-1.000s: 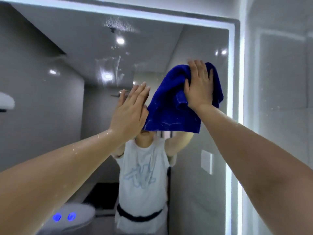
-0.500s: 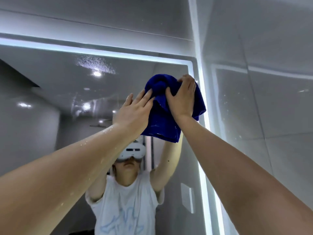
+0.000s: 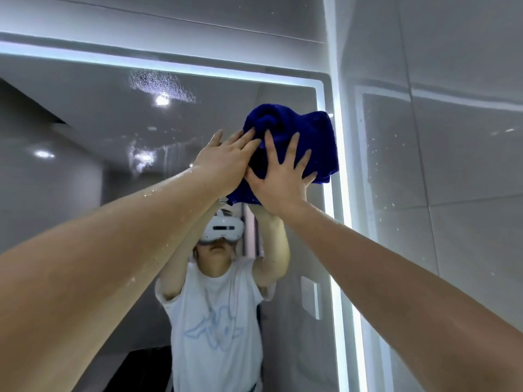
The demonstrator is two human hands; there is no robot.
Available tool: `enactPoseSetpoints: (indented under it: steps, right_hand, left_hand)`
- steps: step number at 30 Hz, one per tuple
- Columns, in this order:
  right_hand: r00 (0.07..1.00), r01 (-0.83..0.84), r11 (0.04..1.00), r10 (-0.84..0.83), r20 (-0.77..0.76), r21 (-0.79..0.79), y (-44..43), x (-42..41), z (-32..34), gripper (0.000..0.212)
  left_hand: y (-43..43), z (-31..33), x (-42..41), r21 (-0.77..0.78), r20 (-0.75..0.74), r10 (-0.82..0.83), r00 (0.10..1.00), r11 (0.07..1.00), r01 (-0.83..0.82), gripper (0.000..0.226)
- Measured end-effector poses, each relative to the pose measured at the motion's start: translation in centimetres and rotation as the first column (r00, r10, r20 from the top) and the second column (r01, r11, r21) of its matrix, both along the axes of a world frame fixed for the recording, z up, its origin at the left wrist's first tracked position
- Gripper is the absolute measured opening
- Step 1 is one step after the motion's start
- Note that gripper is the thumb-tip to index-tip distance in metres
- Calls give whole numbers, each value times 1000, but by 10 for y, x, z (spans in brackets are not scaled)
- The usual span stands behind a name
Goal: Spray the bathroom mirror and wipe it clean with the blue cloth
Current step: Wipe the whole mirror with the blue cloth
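The right hand (image 3: 278, 179) has spread its fingers flat since half a second ago, pressing the bunched deep-blue terry cloth (image 3: 297, 142) against the backlit rectangular glass mirror (image 3: 99, 165). The left hand (image 3: 226, 162), fingers straight, presses its edge. No containers show.

Glossy pale grey wall tiles (image 3: 467, 193) fill the right side, flecked with small droplets and crossed by thin grout lines. A bright white light strip (image 3: 338, 250) runs down beside the corner and another light band (image 3: 141, 62) crosses near the top. Above it sits a plain grey wall panel (image 3: 169, 21). Round ceiling spotlights (image 3: 162, 100) show as reflections.
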State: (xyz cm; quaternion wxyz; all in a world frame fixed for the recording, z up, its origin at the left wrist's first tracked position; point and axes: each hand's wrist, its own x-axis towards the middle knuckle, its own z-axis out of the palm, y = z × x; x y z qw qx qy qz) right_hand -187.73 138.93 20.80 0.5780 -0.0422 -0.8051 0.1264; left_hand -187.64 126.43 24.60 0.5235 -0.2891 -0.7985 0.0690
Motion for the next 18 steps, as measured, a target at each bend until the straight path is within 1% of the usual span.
enactPoseSetpoints:
  steps: [1,3,4,6,11,14,18]
  right_hand:
    - [1000,-8,1000,8,6,-12,0,0,3,79]
    - [999,-11,999,12,39,-30,1,-2,10,80]
    - [998,-12,999,14,59,-32,1,-3,12,81]
    - [998,5,1000,-5,63,-2,4,-3,16,81]
    - [997,7,995,-15,78,101,32,1,44,78]
    - [996,7,993,-17,83,114,40,1,61,77]
    - [996,28,994,-37,79,108,44,2,85,76]
  left_hand:
    - [-2,-3,1,56,-22,-88,996,994,89,58]
    - [-6,-12,2,207,-137,-284,949,929,308,53]
    - [-9,-17,3,265,-186,-342,921,885,382,49]
    - [-14,-26,-2,331,-220,-397,891,829,451,44]
    - [-21,-29,-20,353,-210,-331,920,852,387,47]
    - [-21,-23,-29,332,-185,-271,945,888,320,50]
    - [-21,-8,-29,315,-225,-241,944,899,304,49]
